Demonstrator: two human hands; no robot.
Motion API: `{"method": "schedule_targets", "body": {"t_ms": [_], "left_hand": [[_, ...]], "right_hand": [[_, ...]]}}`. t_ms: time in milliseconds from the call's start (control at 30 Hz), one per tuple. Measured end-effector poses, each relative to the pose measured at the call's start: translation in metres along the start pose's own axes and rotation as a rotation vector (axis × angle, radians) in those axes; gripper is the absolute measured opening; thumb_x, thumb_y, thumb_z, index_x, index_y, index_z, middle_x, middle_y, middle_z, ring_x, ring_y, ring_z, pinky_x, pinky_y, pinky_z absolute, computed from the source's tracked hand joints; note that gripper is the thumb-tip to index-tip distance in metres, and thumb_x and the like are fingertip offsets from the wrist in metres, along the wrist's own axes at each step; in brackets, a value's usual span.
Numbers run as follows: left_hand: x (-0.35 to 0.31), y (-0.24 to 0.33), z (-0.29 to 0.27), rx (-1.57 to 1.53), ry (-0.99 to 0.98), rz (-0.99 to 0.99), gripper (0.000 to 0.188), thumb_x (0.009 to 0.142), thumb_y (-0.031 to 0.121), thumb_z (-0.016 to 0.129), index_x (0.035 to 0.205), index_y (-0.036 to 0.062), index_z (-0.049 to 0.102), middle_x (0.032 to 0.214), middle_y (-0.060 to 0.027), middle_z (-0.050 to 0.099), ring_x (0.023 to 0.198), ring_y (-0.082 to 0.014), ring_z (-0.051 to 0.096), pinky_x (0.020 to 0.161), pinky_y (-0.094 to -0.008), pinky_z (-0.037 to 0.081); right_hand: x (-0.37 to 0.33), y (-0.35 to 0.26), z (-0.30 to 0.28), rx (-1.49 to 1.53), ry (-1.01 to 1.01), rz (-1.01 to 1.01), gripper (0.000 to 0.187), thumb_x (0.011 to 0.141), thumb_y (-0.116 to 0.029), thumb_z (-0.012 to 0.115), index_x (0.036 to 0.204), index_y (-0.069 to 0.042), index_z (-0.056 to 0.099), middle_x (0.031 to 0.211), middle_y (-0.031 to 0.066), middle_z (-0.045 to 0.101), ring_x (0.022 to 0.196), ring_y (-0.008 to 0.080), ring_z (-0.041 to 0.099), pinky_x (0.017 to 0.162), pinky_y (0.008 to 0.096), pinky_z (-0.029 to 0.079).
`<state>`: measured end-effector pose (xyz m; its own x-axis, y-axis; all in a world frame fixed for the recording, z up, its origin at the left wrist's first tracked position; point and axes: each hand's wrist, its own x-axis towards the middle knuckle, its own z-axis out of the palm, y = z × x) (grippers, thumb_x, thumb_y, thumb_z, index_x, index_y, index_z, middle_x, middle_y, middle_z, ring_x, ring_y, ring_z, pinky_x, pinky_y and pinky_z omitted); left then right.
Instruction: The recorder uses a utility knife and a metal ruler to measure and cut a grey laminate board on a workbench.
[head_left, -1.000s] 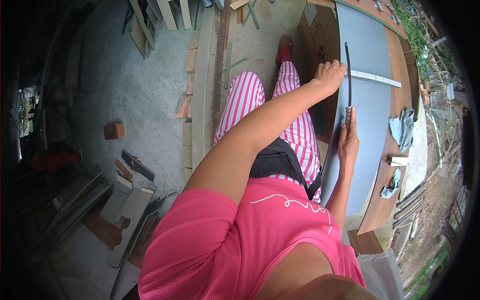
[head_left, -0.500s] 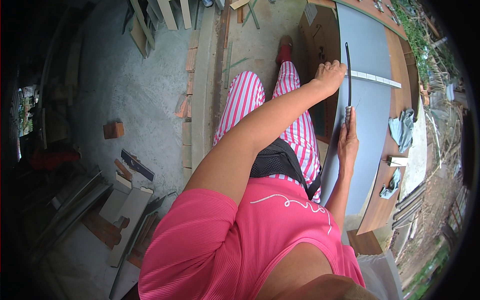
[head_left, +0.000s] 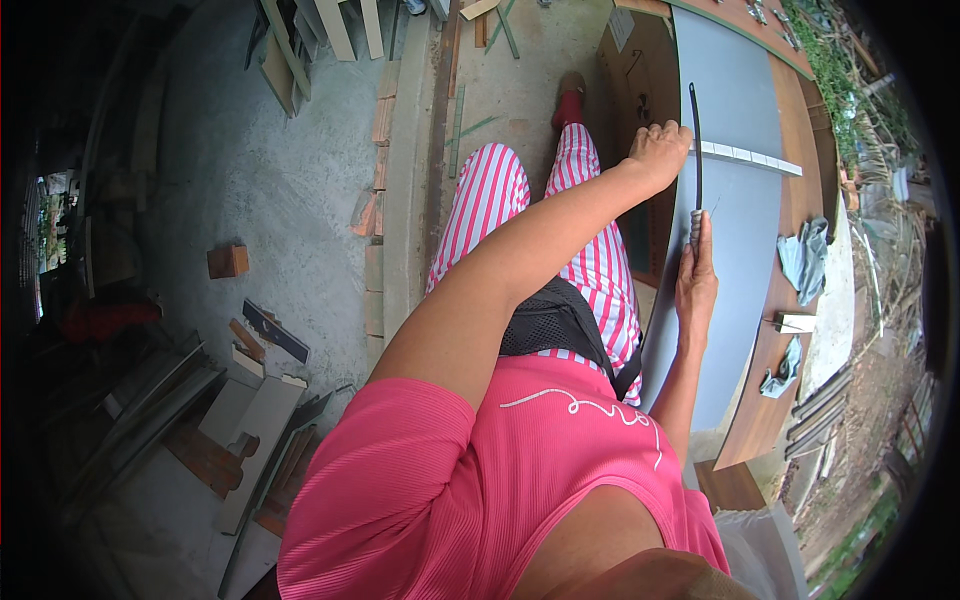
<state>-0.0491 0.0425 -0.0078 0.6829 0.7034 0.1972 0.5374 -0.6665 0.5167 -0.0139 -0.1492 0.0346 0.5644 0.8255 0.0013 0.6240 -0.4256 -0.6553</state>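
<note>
My left hand is closed at the left end of a narrow white strip marked off in segments, and presses it on a grey-topped board. In my right hand is the light, wrapped handle of a hacksaw blade. The blade is long, thin and dark, with a small hole at its far tip. It crosses the white strip just right of my left knuckles. Whether its edge touches the strip I cannot tell. The fingertips of my left hand are hidden underneath.
Brown wood-look panels lie right of the grey board, bearing crumpled blue-grey cloths and a small white block. A cardboard box stands beyond my left hand. Left on the concrete floor are a brick and board offcuts.
The hacksaw blade and my right hand have shifted very slightly away from me. My left hand and the white strip look unmoved.
</note>
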Motion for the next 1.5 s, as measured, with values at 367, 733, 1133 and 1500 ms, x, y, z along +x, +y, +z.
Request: {"method": "schedule_targets", "body": {"t_ms": [367, 733, 1133, 1500], "left_hand": [[0.001, 0.0, -0.001, 0.026, -0.006, 0.005, 0.02, 0.08, 0.014, 0.056, 0.093, 0.0002, 0.051, 0.093, -0.0169, 0.054, 0.086, -0.0328, 0.057, 0.074, -0.0441, 0.046], [0.001, -0.001, -0.002, -0.003, 0.002, 0.001, 0.02, 0.08, 0.014, 0.057, 0.093, 0.0003, 0.051, 0.094, -0.0167, 0.054, 0.087, -0.0327, 0.057, 0.075, -0.0439, 0.045], [-0.001, -0.001, -0.001, 0.001, -0.005, -0.003, 0.02, 0.08, 0.014, 0.057, 0.094, 0.0005, 0.05, 0.094, -0.0166, 0.054, 0.088, -0.0326, 0.057, 0.075, -0.044, 0.045], [0.0, -0.002, -0.002, 0.003, 0.006, 0.013, 0.019, 0.081, 0.013, 0.056, 0.094, 0.0004, 0.05, 0.093, -0.0172, 0.054, 0.086, -0.0322, 0.057, 0.075, -0.0437, 0.045]], "right_hand": [[0.015, -0.008, 0.002, 0.016, 0.011, -0.005, 0.05, 0.091, -0.014, 0.042, 0.136, -0.031, 0.028, 0.102, 0.0197, 0.06, 0.081, 0.0314, 0.063, 0.067, 0.0397, 0.045], [-0.006, 0.005, -0.004, -0.047, -0.023, 0.035, 0.052, 0.091, -0.013, 0.042, 0.137, -0.032, 0.026, 0.096, 0.0198, 0.062, 0.075, 0.0332, 0.062, 0.064, 0.0417, 0.044], [0.018, -0.005, 0.002, -0.018, 0.002, -0.032, 0.051, 0.091, -0.013, 0.042, 0.136, -0.031, 0.028, 0.099, 0.0203, 0.061, 0.079, 0.0329, 0.063, 0.066, 0.0412, 0.045], [0.011, -0.004, 0.0, -0.024, -0.012, 0.01, 0.051, 0.091, -0.013, 0.042, 0.136, -0.032, 0.027, 0.098, 0.0194, 0.061, 0.077, 0.0321, 0.063, 0.064, 0.0413, 0.045]]}}
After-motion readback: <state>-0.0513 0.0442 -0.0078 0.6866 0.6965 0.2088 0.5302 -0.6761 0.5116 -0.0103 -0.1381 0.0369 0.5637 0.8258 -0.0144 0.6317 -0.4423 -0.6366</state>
